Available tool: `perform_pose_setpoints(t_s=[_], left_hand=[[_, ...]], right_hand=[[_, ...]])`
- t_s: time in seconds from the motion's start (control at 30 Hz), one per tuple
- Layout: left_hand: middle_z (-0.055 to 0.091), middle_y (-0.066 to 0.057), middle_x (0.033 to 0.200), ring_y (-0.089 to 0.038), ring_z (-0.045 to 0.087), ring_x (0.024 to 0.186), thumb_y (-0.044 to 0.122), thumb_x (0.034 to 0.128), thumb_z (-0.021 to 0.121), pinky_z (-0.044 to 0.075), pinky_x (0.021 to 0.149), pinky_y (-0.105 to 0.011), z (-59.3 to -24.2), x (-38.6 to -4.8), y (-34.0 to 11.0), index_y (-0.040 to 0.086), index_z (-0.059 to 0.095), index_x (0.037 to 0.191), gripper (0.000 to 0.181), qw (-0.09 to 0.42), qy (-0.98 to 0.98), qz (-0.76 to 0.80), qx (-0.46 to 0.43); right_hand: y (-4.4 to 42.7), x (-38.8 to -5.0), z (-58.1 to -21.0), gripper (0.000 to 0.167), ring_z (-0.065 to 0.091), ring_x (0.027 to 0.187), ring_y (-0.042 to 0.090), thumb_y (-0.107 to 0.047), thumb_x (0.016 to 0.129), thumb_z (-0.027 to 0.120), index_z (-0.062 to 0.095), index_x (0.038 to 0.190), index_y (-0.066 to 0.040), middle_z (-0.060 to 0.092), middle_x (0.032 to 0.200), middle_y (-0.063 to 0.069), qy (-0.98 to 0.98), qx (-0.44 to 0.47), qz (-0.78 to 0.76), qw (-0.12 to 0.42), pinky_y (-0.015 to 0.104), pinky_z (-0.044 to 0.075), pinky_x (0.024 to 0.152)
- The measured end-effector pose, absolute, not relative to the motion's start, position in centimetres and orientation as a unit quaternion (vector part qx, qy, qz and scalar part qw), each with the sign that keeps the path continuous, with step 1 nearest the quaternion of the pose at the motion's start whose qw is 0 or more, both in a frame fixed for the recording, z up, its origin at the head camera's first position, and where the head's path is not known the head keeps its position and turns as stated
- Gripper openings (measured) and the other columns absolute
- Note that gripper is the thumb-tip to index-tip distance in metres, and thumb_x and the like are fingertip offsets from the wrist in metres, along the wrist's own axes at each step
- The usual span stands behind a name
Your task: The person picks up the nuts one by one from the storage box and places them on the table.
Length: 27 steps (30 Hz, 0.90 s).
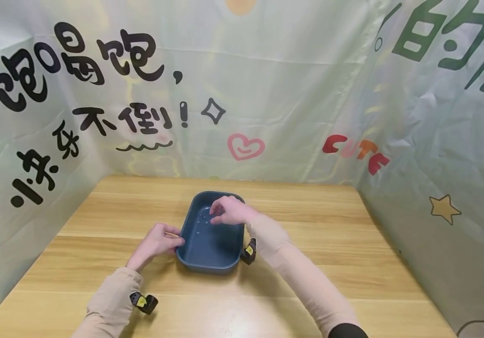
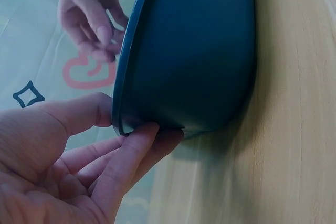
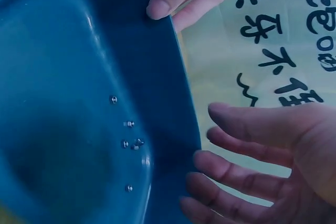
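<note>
A deep blue plastic tray (image 1: 218,246) with rounded corners sits on the table. My left hand (image 1: 157,244) grips its left rim, thumb on the inner side and fingers against the outside wall, as the left wrist view shows. Inside the tray lie several tiny shiny metal pieces, like small screws or nuts (image 3: 129,124), scattered along the floor near one wall. Over the far part of the tray hovers my right hand (image 1: 231,210), fingers loosely bent and spread. The right wrist view shows nothing between its fingers.
The wooden table (image 1: 309,220) extends around the tray on all sides. A printed cloth backdrop (image 1: 292,94) encloses the table at the back and both sides. Each wrist carries a small black camera (image 1: 144,303). A thin dark cable (image 1: 483,322) shows at the lower right.
</note>
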<state>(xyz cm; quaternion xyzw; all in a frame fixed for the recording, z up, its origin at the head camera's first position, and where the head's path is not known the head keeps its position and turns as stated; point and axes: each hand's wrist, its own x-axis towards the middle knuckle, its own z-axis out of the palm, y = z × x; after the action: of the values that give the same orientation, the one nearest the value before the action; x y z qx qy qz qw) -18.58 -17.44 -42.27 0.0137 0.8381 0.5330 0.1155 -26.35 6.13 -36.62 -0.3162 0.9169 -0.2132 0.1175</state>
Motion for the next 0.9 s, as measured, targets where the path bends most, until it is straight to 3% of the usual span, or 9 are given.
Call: perform_pose_setpoints(t_s=[0.23, 0.5, 0.9], left_hand=[[0.07, -0.037, 0.104, -0.024, 0.075, 0.083, 0.001, 0.0853, 0.07, 0.066, 0.071, -0.034, -42.3, -18.5, -17.5, -0.022, 0.06, 0.118, 0.041, 0.112, 0.838, 0.533, 0.022], [0.071, -0.036, 0.104, -0.024, 0.075, 0.082, 0.001, 0.0854, 0.07, 0.066, 0.072, -0.034, -42.4, -18.6, -17.4, -0.021, 0.061, 0.118, 0.04, 0.114, 0.835, 0.537, 0.017], [0.072, -0.034, 0.103, -0.022, 0.075, 0.082, 0.002, 0.086, 0.069, 0.066, 0.07, -0.032, -42.5, -18.6, -17.4, -0.02, 0.063, 0.117, 0.038, 0.113, 0.834, 0.541, 0.019]], right_hand=[[3.9, -27.5, -37.7, 0.018, 0.063, 0.085, 0.011, -0.02, 0.092, 0.073, 0.074, 0.106, -0.009, 0.075, 0.099, 0.004, 0.91, -0.304, -0.218, 0.176, 0.022, 0.055, 0.081], [2.0, -28.0, -40.4, 0.008, 0.059, 0.066, 0.009, -0.016, 0.091, 0.074, 0.073, 0.094, -0.009, 0.066, 0.081, -0.001, 0.92, -0.243, -0.23, 0.202, 0.019, 0.05, 0.058], [0.8, -28.2, -41.9, 0.008, 0.064, 0.067, 0.012, -0.01, 0.086, 0.078, 0.073, 0.093, -0.011, 0.07, 0.085, 0.001, 0.926, -0.216, -0.228, 0.209, 0.021, 0.055, 0.06]])
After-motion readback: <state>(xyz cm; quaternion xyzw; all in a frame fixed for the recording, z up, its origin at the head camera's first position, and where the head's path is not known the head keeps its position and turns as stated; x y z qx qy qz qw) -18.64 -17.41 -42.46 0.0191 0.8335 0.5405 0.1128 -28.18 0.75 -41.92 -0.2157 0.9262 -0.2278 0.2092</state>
